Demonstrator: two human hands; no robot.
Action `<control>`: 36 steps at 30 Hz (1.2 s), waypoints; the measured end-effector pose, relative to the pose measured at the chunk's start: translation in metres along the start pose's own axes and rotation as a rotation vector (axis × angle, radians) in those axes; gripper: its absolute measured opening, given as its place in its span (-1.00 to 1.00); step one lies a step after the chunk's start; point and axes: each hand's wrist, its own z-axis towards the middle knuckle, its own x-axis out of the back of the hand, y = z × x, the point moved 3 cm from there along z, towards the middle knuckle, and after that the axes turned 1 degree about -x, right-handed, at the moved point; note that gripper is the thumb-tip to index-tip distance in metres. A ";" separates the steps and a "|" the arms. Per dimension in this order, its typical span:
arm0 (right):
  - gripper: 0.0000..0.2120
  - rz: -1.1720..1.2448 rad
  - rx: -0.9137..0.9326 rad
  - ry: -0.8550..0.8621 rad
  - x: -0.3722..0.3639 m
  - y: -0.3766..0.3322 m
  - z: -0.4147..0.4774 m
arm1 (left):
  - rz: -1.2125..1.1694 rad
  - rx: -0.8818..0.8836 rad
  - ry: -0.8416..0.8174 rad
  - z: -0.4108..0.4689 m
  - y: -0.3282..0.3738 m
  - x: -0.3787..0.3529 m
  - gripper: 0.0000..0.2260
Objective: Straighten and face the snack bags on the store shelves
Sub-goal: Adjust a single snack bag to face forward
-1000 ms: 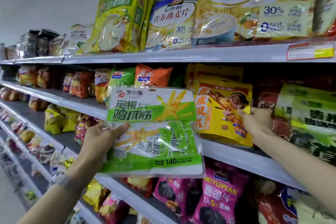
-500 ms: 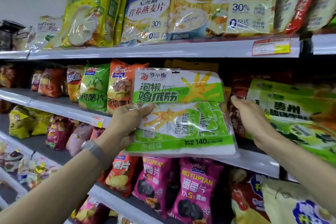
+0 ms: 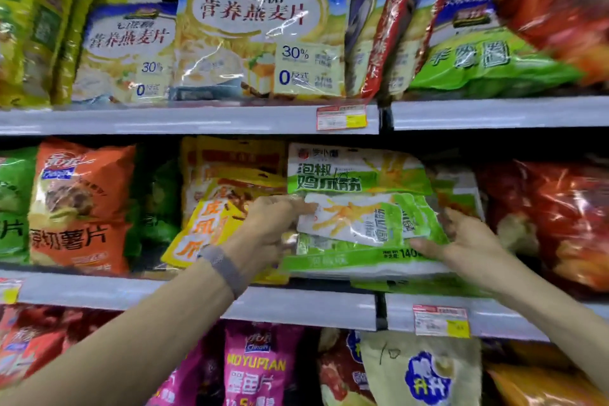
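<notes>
A green-and-white snack bag point(image 3: 359, 204) stands on the middle shelf point(image 3: 296, 305), leaning back, its printed face toward me. My left hand point(image 3: 268, 227) pinches the bag's left edge, thumb on the front. My right hand point(image 3: 464, 241) holds the bag's lower right corner, thumb across the front and fingers behind. More green bags point(image 3: 458, 194) of the same kind stand behind it. A yellow snack bag point(image 3: 211, 224) leans just to the left, partly hidden by my left hand.
Orange chip bag point(image 3: 79, 208) and green bags fill the middle shelf's left; red bags point(image 3: 557, 224) stand on the right. Large oatmeal bags point(image 3: 260, 36) line the top shelf. Pink bags point(image 3: 257, 369) sit on the shelf below. Price tags point(image 3: 440, 321) hang on the shelf fronts.
My left hand carried the green-and-white bag rightward from in front of the shelves onto the middle shelf. My right hand left the yellow bag and took the green bag's lower right corner.
</notes>
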 end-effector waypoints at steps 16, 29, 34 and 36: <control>-0.32 -0.362 -0.130 0.123 0.052 0.047 -0.033 | 0.154 -0.092 -0.096 0.035 -0.051 -0.090 -0.52; -0.42 -0.455 -0.186 0.099 0.052 0.034 -0.058 | 0.663 -0.283 -0.194 0.001 -0.051 -0.068 -0.59; -0.30 -0.575 -0.125 0.037 0.040 0.032 -0.071 | 0.868 -0.400 -0.242 -0.013 -0.044 -0.065 -0.83; -0.25 -0.639 -0.114 0.058 0.036 0.030 -0.074 | 0.920 -0.437 -0.256 -0.025 -0.041 -0.063 -0.85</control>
